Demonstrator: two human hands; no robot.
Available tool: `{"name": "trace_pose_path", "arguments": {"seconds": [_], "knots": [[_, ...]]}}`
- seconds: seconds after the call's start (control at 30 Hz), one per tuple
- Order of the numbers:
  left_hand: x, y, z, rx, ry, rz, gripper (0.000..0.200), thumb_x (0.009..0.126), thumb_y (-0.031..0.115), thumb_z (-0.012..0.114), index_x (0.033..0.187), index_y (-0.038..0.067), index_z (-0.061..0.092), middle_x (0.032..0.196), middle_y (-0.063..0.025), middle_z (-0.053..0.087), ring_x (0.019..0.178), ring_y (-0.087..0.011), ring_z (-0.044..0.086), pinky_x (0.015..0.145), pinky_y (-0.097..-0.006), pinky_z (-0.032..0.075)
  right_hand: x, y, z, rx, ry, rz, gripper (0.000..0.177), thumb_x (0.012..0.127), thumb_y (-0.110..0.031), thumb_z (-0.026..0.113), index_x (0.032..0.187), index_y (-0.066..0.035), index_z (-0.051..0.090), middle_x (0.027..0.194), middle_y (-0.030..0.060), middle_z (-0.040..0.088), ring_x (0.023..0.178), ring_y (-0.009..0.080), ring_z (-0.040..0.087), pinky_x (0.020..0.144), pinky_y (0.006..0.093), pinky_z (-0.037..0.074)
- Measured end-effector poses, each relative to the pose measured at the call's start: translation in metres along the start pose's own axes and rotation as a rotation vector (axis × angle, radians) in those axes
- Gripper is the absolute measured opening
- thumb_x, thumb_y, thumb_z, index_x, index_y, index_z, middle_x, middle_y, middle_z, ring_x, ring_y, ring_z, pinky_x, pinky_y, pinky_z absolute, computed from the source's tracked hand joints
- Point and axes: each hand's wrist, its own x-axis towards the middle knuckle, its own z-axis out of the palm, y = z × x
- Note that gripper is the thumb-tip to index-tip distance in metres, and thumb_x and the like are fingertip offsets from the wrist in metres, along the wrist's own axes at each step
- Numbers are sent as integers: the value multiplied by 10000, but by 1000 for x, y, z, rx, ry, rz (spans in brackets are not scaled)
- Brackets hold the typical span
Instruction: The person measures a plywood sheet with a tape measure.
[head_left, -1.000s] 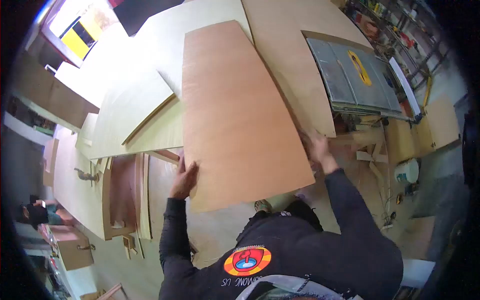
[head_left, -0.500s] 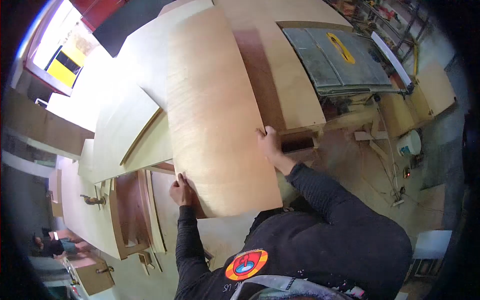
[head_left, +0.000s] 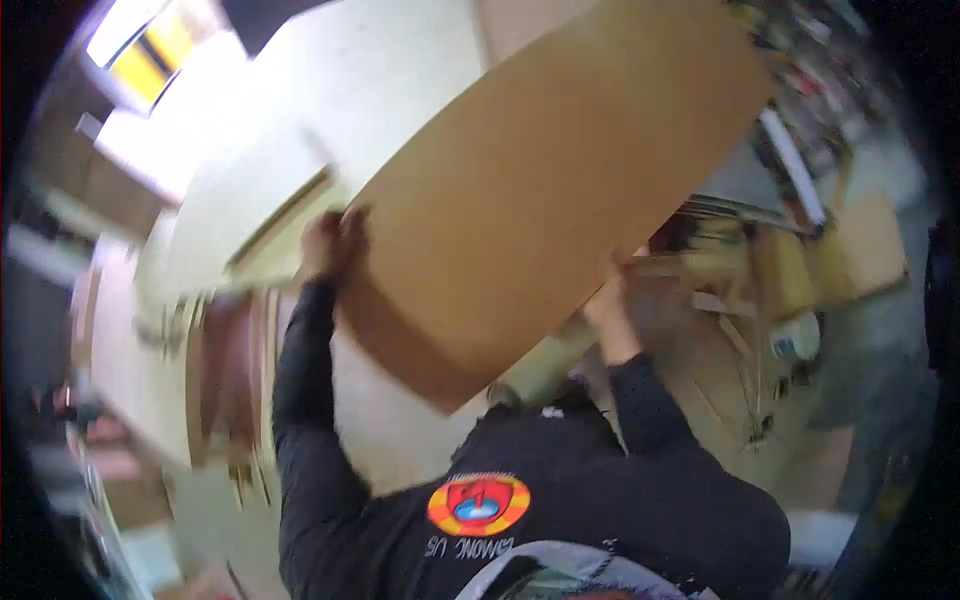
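Wooden panel aslant over the pale desk, the left hand and right hand in a closed grip on opposite edges (fingertips blurred), where evenly matched support should best limit twisting.

Both hands grip opposite edges of a tilted wooden panel.

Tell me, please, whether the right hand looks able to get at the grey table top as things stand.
Probably not easily: the right hand holds the brown panel by its edge, and that panel hides part of the grey table top.
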Motion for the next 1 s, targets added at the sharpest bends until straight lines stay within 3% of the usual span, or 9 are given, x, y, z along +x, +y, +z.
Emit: {"name": "trace_pose_path", "arguments": {"seconds": [0.03, 0.07, 0.1, 0.2, 0.3, 0.6, 0.83, 0.87, 1.0], "knots": [[32, -17, 18, 107, -57, -3, 476, 896, 435, 540, 735, 13, 688, 678, -207, 634, 694, -371, 637, 644, -459, 488, 30, 22, -60, 27, 114, 147, 665, 885, -517, 566, 1358, -76, 412, 1369, 88, 460, 1210, 284, 481, 992, 462, 418], [51, 8, 16, 193, -73, 45, 493, 890, 442, 546, 690, 6, 655, 678, -229, 617, 671, -389, 624, 622, -475, 476, -9, -19, 17, 1, 235, 180, 398, 935, -323, 560, 1255, -94, 499, 1196, 49, 567, 1124, 224, 541, 935, 439, 467], [75, -8, 32, 213, -36, 129, 501, 894, 440, 537, 647, 11, 618, 672, -223, 608, 639, -405, 604, 613, -484, 471, 12, 7, -25, 105, 324, 236, 353, 938, -308, 562, 1224, -105, 517, 1161, 54, 582, 1093, 216, 557, 907, 426, 481], [157, 44, 44, 121, -192, 234, 504, 884, 440, 564, 620, 11, 581, 586, -222, 564, 577, -421, 566, 543, -491, 430, 10, -32, 15, 138, 393, 63, 327, 931, -276, 586, 1212, -123, 520, 1154, 46, 584, 1063, 211, 569, 892, 405, 484], [181, 43, 58, 180, -173, 355, 466, 897, 386, 544, 636, 2, 575, 571, -220, 563, 531, -409, 559, 504, -465, 417, -6, -35, 36, 77, 524, 166, 293, 907, -246, 630, 1162, -132, 542, 1137, 36, 586, 1023, 188, 572, 879, 391, 483], [215, 104, 89, 173, -292, 378, 474, 890, 404, 545, 669, -13, 590, 588, -226, 575, 549, -393, 583, 527, -452, 438, 10, -42, 13, -156, 557, 76, 230, 870, -198, 672, 1059, -87, 604, 1007, 16, 631, 938, 159, 583, 808, 350, 485], [241, 131, 162, 236, -355, 533, 487, 880, 451, 547, 715, 7, 662, 671, -240, 613, 629, -415, 617, 584, -473, 467, 54, -71, -23, 125, 608, -8, 230, 872, -181, 663, 1075, -93, 601, 1042, 22, 624, 954, 184, 592, 808, 375, 495], [240, 151, 158, 195, -416, 414, 483, 856, 471, 565, 713, 22, 670, 726, -230, 634, 747, -413, 628, 641, -456, 490, 66, -67, -37, 178, 589, -74, 224, 872, -168, 661, 1071, -87, 601, 1043, 28, 624, 969, 189, 592, 817, 381, 496], [237, 196, 196, 317, -29, 570, 456, 782, 475, 654, 946, 50, 662, 927, -219, 657, 914, -356, 629, 824, -456, 457, 93, -96, -29, 215, 747, -180, 204, 887, -147, 631, 1067, -58, 590, 1044, 51, 623, 1015, 202, 592, 851, 382, 500]]}}
